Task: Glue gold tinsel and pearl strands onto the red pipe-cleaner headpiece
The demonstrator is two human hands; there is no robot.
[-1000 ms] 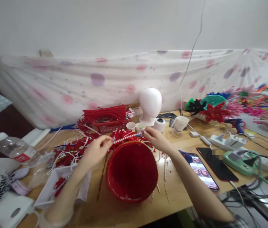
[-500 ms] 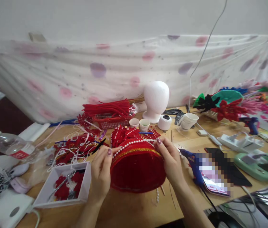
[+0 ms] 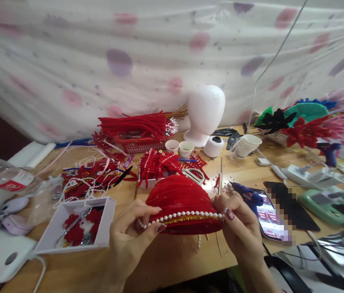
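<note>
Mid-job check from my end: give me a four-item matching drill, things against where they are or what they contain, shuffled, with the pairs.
1. pearl string
2. foam head
3. white box
4. plastic bottle

A. at the picture's left edge
B. just behind the white spool
C. across the red cap, between left hand and right hand
D. containing red pieces

Pairs: 1-C, 2-B, 3-D, 4-A

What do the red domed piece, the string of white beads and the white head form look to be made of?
Red domed piece: probably a soft, velvety textile; its ridged surface looks fuzzy.
String of white beads: perhaps plastic imitation pearls, judging by the smooth round look; glass can't be ruled out.
White head form: likely polystyrene foam, given its plain, matte white surface.
</note>
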